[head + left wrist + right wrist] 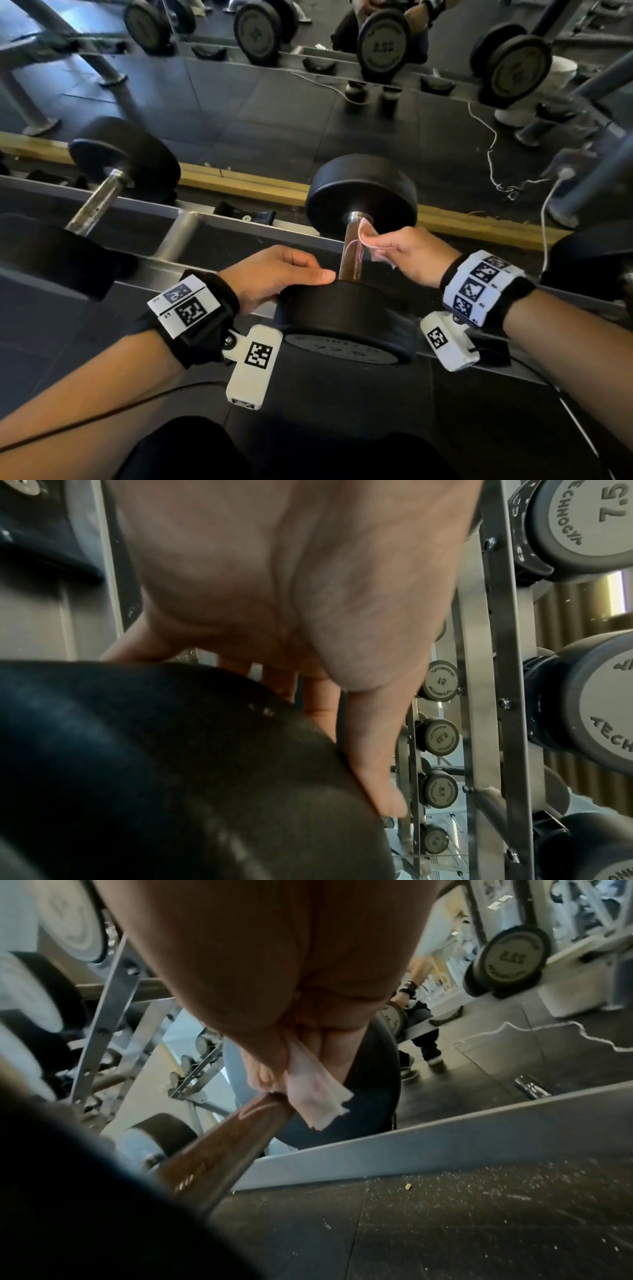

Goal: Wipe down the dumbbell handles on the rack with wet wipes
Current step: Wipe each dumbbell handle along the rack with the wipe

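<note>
A black dumbbell lies across the grey rack rails (pixel 212 219), its metal handle (pixel 352 255) running away from me between a near head (pixel 346 315) and a far head (pixel 361 195). My left hand (pixel 301 270) grips the near head's top rim, thumb (pixel 377 777) along the edge and fingers behind the head (pixel 171 764). My right hand (pixel 394 250) pinches a crumpled white wet wipe (pixel 368 238) against the right side of the handle, close to the far head. In the right wrist view the wipe (pixel 315 1093) hangs from my fingers onto the handle (pixel 222 1142).
A second dumbbell (pixel 113 178) sits on the rack to the left, and another black head (pixel 596 267) at the right edge. A mirror behind the rack reflects dumbbells and dark floor tiles. Further racks of grey-faced dumbbells (pixel 582 702) stand nearby.
</note>
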The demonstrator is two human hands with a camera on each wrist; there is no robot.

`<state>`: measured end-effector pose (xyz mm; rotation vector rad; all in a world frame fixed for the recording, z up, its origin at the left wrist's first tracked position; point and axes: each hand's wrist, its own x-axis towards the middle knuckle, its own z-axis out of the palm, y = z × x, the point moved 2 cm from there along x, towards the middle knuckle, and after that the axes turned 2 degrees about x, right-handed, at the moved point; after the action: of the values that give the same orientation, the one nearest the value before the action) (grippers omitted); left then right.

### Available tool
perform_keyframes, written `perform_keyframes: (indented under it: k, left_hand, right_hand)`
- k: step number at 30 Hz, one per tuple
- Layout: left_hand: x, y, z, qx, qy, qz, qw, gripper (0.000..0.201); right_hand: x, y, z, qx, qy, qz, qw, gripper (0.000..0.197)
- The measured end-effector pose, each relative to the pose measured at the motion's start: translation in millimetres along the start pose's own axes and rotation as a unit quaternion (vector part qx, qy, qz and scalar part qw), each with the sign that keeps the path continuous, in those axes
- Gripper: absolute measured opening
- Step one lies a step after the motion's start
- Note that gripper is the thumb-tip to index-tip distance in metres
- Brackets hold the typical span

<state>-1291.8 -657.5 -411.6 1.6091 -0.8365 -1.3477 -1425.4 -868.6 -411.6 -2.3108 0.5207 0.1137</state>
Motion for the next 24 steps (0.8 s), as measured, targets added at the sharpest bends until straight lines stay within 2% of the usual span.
perform_keyframes:
  k: [2, 4, 6, 8, 10, 12, 14, 16, 18, 20, 24]
  left_hand:
    - [-3.2, -1.7, 4.0, -0.011, 0.021, 0.014, 1.000, 0.028]
    - [-5.9, -3.4, 7.6, -0.017, 0.039, 0.027, 0.999, 0.029]
    - [-7.8, -3.5, 12.1, -0.021, 0.054, 0.042, 0.997, 0.028]
    - [-8.0, -3.2, 16.4, -0.027, 0.064, 0.052, 0.996, 0.026]
    - [-7.4, -3.4, 19.5, -0.032, 0.068, 0.057, 0.996, 0.028]
    - [-7.4, -3.5, 20.6, -0.037, 0.070, 0.061, 0.995, 0.028]
    - [-7.6, -3.9, 20.5, -0.045, 0.068, 0.064, 0.995, 0.028]
    - [-7.2, -5.9, 21.0, -0.059, 0.064, 0.063, 0.994, 0.029]
    - [-6.7, -7.6, 21.5, -0.077, 0.066, 0.060, 0.993, 0.031]
    - [-6.1, -8.9, 21.5, -0.088, 0.067, 0.062, 0.992, 0.032]
    - [-6.6, -10.5, 21.1, -0.098, 0.061, 0.070, 0.991, 0.033]
  right_hand:
    - [-7.1, 0.8, 9.0, 0.033, -0.001, -0.028, 0.999, 0.026]
    - [-14.8, 0.5, 15.8, 0.133, -0.020, -0.033, 0.990, 0.030]
    - [-17.1, -0.3, 16.0, 0.147, -0.052, -0.044, 0.987, 0.042]
    - [-13.9, -3.2, 7.9, 0.148, -0.074, -0.048, 0.985, 0.034]
    - [-9.1, -8.5, -6.8, 0.142, -0.022, -0.062, 0.988, 0.027]
    - [-4.3, -12.4, -19.1, 0.204, 0.056, -0.077, 0.974, 0.028]
    - [2.6, -10.6, -20.1, 0.168, 0.077, -0.105, 0.977, 0.027]
    - [8.3, -3.5, -9.2, 0.006, 0.011, -0.111, 0.994, 0.031]
    - [9.1, 5.3, 4.5, -0.110, -0.030, -0.142, 0.983, 0.045]
    - [4.2, 9.6, 8.1, -0.105, -0.039, -0.163, 0.980, 0.050]
    - [-8.0, 12.6, 10.1, -0.040, -0.103, -0.121, 0.987, 0.034]
